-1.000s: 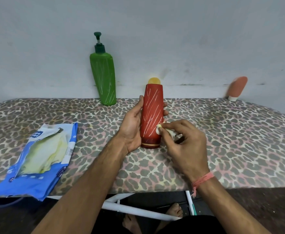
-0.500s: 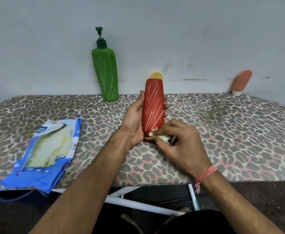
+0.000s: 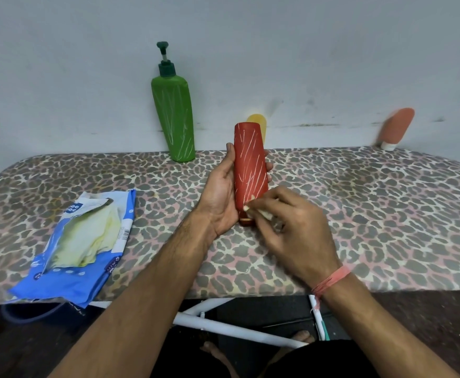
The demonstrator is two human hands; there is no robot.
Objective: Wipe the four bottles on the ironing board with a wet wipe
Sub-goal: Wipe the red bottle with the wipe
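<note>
- While the left hand (image 3: pixel 220 197) wraps round the red bottle (image 3: pixel 249 170) from behind, thumb on its left side and fingertips showing past its right edge, the bottle stands tilted near the middle of the ironing board (image 3: pixel 359 214); its base is low, at or just above the cloth.
- The red bottle is tall and slightly tapered, streaked with thin pale slanting scratches; a yellowish band rings its base.
- The right hand (image 3: pixel 297 227) pinches a small wadded wet wipe (image 3: pixel 259 212) between curled fingers and presses it to the bottle's lower front.
- A green pump bottle (image 3: pixel 175 121) stands at the wall; a yellow bottle (image 3: pixel 259 125) peeks out behind the red one; an orange bottle (image 3: pixel 395 128) leans far right.
- A blue wipes packet (image 3: pixel 79 241) lies open at the left.
</note>
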